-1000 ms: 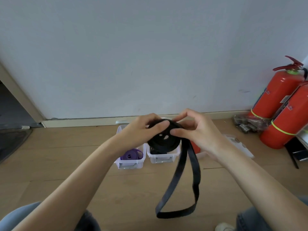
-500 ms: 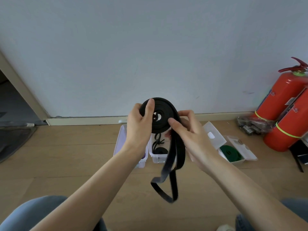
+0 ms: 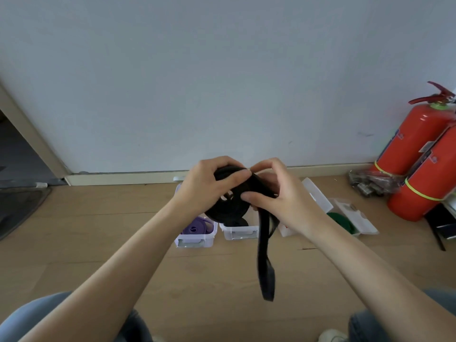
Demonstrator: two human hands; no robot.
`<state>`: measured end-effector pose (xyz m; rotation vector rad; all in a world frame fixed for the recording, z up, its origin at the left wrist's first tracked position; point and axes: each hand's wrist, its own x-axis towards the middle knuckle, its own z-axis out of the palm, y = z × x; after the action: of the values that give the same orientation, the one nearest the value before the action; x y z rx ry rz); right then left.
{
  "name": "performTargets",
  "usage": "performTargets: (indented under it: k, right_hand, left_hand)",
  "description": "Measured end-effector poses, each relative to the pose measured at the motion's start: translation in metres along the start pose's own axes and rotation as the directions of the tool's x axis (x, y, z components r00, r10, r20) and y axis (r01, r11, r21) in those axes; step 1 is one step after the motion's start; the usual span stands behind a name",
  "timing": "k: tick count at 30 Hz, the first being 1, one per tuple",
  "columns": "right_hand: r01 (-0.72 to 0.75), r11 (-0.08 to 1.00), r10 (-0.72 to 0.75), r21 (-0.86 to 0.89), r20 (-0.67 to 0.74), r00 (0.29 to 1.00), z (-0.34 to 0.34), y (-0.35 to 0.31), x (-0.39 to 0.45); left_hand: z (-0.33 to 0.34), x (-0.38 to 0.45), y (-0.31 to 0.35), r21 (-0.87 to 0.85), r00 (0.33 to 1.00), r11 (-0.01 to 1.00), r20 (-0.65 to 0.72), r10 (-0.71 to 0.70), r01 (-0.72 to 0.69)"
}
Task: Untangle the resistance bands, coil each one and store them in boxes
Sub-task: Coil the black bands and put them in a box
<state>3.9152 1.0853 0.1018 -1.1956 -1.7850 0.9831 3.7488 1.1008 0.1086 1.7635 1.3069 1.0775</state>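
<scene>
Fingers (image 3: 237,175) of both our hands grip the black band (image 3: 228,206): coiling underway; next, wind in its tail (image 3: 266,272).

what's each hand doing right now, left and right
Left hand: fingers curled round the coiled part of the black rubber resistance band, holding it.
Right hand: pinching the same band's loose strap, feeding it on.

Soft, even daylight with faint shadows; the dangling black band (image 3: 266,262) is motion-blurred, and edges bow from wide-angle distortion.
</scene>
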Motion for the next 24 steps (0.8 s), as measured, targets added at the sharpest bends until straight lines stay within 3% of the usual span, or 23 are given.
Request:
performTargets:
  k: [2, 4, 9, 12, 16, 20, 24]
  right_hand:
    - [-0.064, 0.991, 0.061, 0.117, 0.029, 0.998, -0.008, -0.002, 0.001]
    - [-0.090, 0.989, 0.084, 0.118, 0.057, 0.995, -0.014, -0.005, 0.001]
    - [-0.075, 0.994, 0.069, 0.077, 0.074, 0.995, -0.019, -0.007, 0.001]
    - [-0.021, 1.000, 0.021, -0.007, 0.024, 0.999, -0.025, -0.008, 0.003]
    - [-0.071, 0.980, 0.076, 0.186, -0.019, 0.997, -0.031, -0.011, 0.002]
    - [-0.120, 0.963, 0.099, 0.242, 0.095, 0.991, -0.015, -0.012, -0.005]
    - [-0.102, 0.939, 0.122, 0.330, -0.043, 0.992, 0.001, -0.007, -0.007]
  left_hand:
    - [-0.006, 0.004, -0.002, -0.091, 0.995, 0.995, -0.085, -0.058, 0.050]
    - [-0.009, 0.007, -0.006, -0.099, 0.985, 0.990, -0.130, -0.110, 0.097]
    - [-0.008, 0.007, -0.008, -0.097, 0.993, 0.992, -0.082, -0.090, 0.082]
    - [-0.008, 0.008, -0.009, -0.011, 0.998, 0.998, -0.042, -0.057, 0.056]
    - [-0.010, 0.008, -0.007, 0.041, 0.998, 0.997, -0.022, -0.061, 0.062]
    - [-0.011, 0.009, -0.004, -0.137, 0.993, 0.988, -0.091, -0.081, 0.068]
    - [-0.007, 0.009, -0.002, -0.181, 0.988, 0.979, -0.098, -0.116, 0.097]
